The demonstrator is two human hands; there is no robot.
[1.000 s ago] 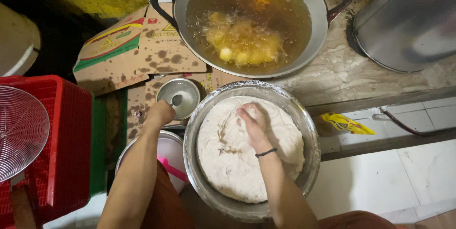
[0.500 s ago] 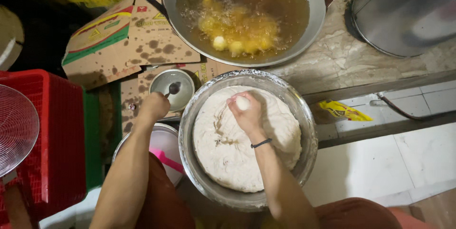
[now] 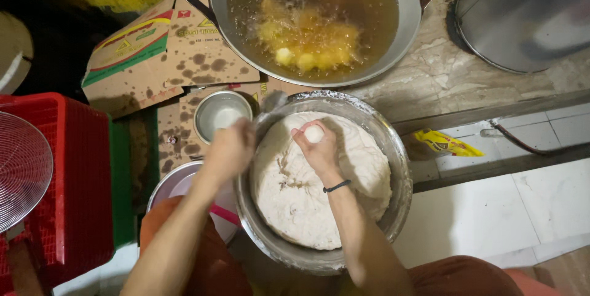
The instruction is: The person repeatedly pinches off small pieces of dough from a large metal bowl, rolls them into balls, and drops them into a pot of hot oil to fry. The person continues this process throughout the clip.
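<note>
A wide metal bowl (image 3: 393,210) in front of me holds a big mass of white dough (image 3: 289,204). My right hand (image 3: 316,148) is closed above it, squeezing a small round ball of dough (image 3: 314,133) out between thumb and forefinger. My left hand (image 3: 228,148) is blurred at the bowl's left rim, fingers curled, apparently on a spoon whose tip points toward the dough ball; it hovers just below a small metal cup (image 3: 221,115). Beyond the bowl, a large wok of hot oil (image 3: 393,32) has several pale dough balls (image 3: 301,56) frying in it.
Oil-stained flattened cardboard (image 3: 153,56) lies under the small cup. A red plastic crate (image 3: 74,185) and a round wire skimmer (image 3: 21,167) are at the left. A large steel pot (image 3: 528,13) stands at the top right. A yellow wrapper (image 3: 445,144) lies on the ledge.
My left hand moved from the small cup toward the dough bowl's rim. My right hand stayed over the dough, now pressing out a round ball. The view shifted slightly.
</note>
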